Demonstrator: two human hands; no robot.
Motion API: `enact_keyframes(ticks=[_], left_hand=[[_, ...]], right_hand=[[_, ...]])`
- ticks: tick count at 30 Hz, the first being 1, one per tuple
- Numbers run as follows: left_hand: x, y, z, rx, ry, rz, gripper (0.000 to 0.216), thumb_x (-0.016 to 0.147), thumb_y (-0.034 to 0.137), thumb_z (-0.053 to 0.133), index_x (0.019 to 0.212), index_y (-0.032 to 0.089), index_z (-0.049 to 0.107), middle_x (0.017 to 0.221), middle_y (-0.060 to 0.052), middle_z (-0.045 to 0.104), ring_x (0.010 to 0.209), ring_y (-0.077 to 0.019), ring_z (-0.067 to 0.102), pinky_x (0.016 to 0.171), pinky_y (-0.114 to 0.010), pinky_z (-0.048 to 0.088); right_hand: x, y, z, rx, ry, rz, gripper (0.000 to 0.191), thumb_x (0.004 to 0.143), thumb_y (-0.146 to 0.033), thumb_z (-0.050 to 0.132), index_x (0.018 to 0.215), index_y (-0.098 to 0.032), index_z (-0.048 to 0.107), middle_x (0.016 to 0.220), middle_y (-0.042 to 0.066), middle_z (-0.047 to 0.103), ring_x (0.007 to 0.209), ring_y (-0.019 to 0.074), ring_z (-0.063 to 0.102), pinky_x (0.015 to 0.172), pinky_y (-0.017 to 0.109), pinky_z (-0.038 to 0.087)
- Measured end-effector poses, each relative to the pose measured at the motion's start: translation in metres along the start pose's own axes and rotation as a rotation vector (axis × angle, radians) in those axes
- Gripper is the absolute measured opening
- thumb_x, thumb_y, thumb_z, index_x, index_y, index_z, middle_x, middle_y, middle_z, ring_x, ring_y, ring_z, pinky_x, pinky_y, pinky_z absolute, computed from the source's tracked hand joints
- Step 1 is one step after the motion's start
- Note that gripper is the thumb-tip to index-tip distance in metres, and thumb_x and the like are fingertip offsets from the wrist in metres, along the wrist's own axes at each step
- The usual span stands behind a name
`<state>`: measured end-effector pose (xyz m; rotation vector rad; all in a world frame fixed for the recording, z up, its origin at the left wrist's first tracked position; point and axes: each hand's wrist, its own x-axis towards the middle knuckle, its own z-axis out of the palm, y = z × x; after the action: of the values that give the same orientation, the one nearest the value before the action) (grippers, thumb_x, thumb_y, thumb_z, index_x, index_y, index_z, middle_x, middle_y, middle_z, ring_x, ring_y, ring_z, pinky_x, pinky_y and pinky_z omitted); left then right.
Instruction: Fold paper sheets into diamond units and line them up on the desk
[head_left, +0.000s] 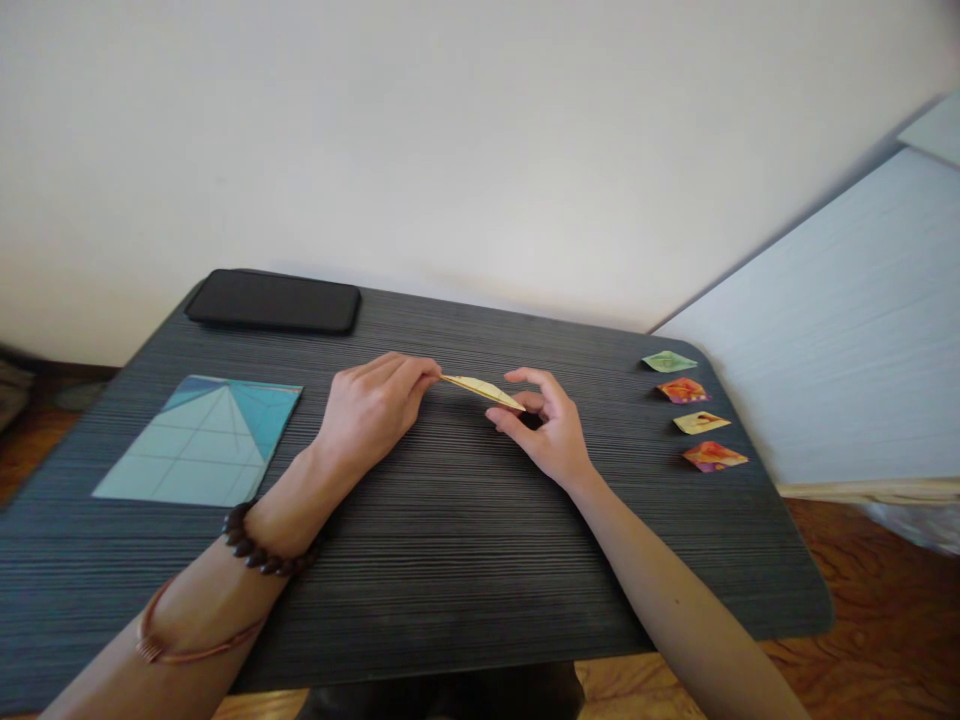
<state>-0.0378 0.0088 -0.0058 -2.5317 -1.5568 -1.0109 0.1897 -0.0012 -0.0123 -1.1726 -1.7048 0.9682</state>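
A narrow piece of folded yellow paper (482,388) is held slightly above the middle of the dark table. My left hand (379,405) pinches its left tip between thumb and fingers. At the paper's other end, my right hand (546,428) has its thumb and fingers apart, curved around the pointed tip. Whether the right fingertips touch the paper is hard to tell. The paper is seen nearly edge-on, slanting down to the right.
On the dark wood-grain table (450,590), a stack of creased blue-green paper sheets (202,440) lies left. A flat black rectangular object (274,302) rests behind it. Several folded diamond-shaped papers (701,423) line the right side. A white wall (450,150) stands behind, a pale panel (840,320) right.
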Motion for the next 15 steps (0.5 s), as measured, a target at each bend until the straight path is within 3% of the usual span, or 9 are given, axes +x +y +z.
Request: enact_keyframes(ticks=[5, 8, 15], left_hand=[[0.000, -0.001, 0.001, 0.025, -0.021, -0.004, 0.016, 0.088, 0.026, 0.049, 0.090, 0.020, 0.063, 0.088, -0.005, 0.069, 0.083, -0.0199, 0.063, 0.082, -0.033, 0.046], [0.001, 0.000, 0.003, -0.078, -0.030, -0.073, 0.016, 0.087, 0.027, 0.050, 0.091, 0.020, 0.064, 0.091, -0.004, 0.069, 0.085, -0.0194, 0.063, 0.083, -0.033, 0.046], [0.009, 0.011, 0.004, -0.805, -0.036, -0.542, 0.017, 0.079, 0.032, 0.060, 0.087, 0.017, 0.061, 0.101, -0.006, 0.070, 0.093, -0.0186, 0.064, 0.082, -0.029, 0.050]], right_hand=[[-0.003, 0.002, 0.004, 0.093, 0.134, 0.000, 0.026, 0.078, -0.036, 0.064, 0.096, -0.023, 0.051, 0.074, -0.001, 0.071, 0.051, 0.0139, 0.066, 0.051, 0.027, 0.052], [-0.003, 0.003, 0.003, 0.111, 0.175, -0.028, 0.019, 0.078, -0.034, 0.065, 0.088, -0.021, 0.056, 0.073, 0.000, 0.072, 0.050, 0.0138, 0.066, 0.048, 0.025, 0.052], [0.002, 0.004, 0.000, 0.251, 0.223, 0.045, 0.018, 0.079, -0.033, 0.064, 0.090, -0.019, 0.065, 0.078, 0.003, 0.073, 0.044, 0.0120, 0.062, 0.042, 0.024, 0.049]])
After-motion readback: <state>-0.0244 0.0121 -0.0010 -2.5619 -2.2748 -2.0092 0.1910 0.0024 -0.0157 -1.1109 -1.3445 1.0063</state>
